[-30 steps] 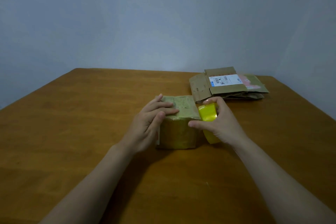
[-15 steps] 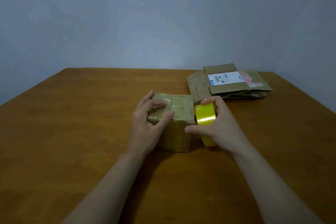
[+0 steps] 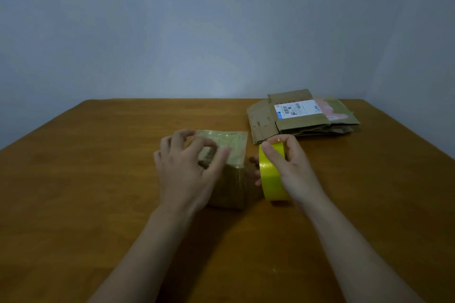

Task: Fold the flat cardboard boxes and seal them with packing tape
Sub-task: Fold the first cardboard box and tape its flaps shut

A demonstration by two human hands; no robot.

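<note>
A small folded cardboard box [image 3: 235,146], wrapped in glossy tape, stands in the middle of the wooden table [image 3: 93,179]. My left hand [image 3: 184,174] lies over its near left part, fingers curled on the top and far left edge, thumb on the top face. Just right of the box a yellow roll of packing tape [image 3: 270,181] stands on edge. My right hand [image 3: 294,167] grips the roll from above and from the right. The box's left side is hidden behind my left hand.
A stack of flat cardboard boxes [image 3: 266,123], the top one bearing a white shipping label [image 3: 298,109], lies at the back right of the table. A plain grey wall rises behind the table's far edge.
My left hand shifted from lying flat on the box top to curling over its left part. The tape roll and my right hand moved slightly away from the box's right side.
</note>
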